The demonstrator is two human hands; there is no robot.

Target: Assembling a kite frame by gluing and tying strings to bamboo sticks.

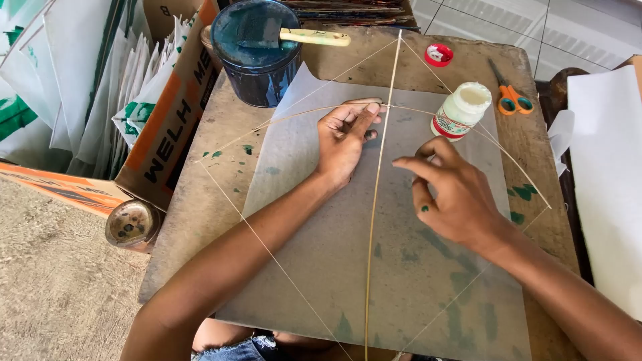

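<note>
A kite frame of thin bamboo sticks and string lies on a translucent paper sheet [321,267] on a worn wooden board. The long upright spine stick [374,220] crosses a bowed cross stick [301,115]. My left hand [344,137] presses its fingers on the cross stick just left of where the two sticks cross. My right hand [451,194] hovers to the right of the spine, index finger stretched toward it, holding nothing. A white glue bottle [460,110] without its cap stands just beyond my right hand.
A dark blue paint pot [257,63] with a brush [294,35] across it stands at the back left. A red cap [439,55] and orange-handled scissors [509,92] lie at the back right. A cardboard box [167,127] of folded papers stands left; white sheets [605,180] lie right.
</note>
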